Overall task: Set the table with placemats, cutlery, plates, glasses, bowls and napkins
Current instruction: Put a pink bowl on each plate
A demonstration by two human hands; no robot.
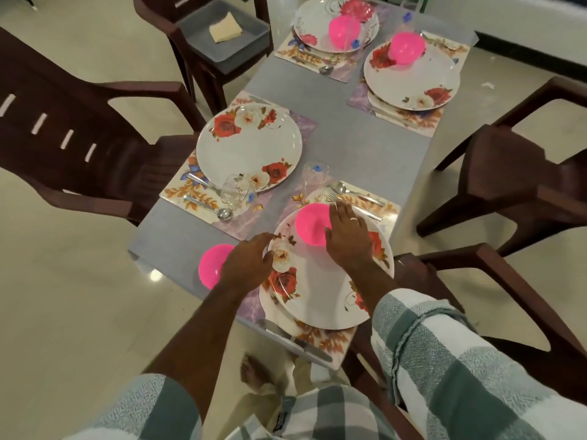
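Four floral placemats lie on the grey table (355,144). The near right placemat holds a rose-patterned plate (317,300) with a pink bowl (309,228) on its far part. My right hand (347,238) lies flat against that bowl's right side, fingers stretched out. Over the plate's left rim hovers my left hand (249,260), its fingers loosely curled and holding nothing. A second pink bowl (211,265) sits on the bare table corner, partly hidden by my left wrist. The near left plate (249,147) has no bowl. Both far plates (413,81) carry pink bowls.
Clear glasses (314,176) stand by the settings, and one (233,190) overlaps the left plate's rim. Spoons, forks (341,192) and knives (298,344) lie on the mats. Brown plastic chairs (63,128) ring the table. One chair holds a grey tray (251,30) with a folded napkin (224,27).
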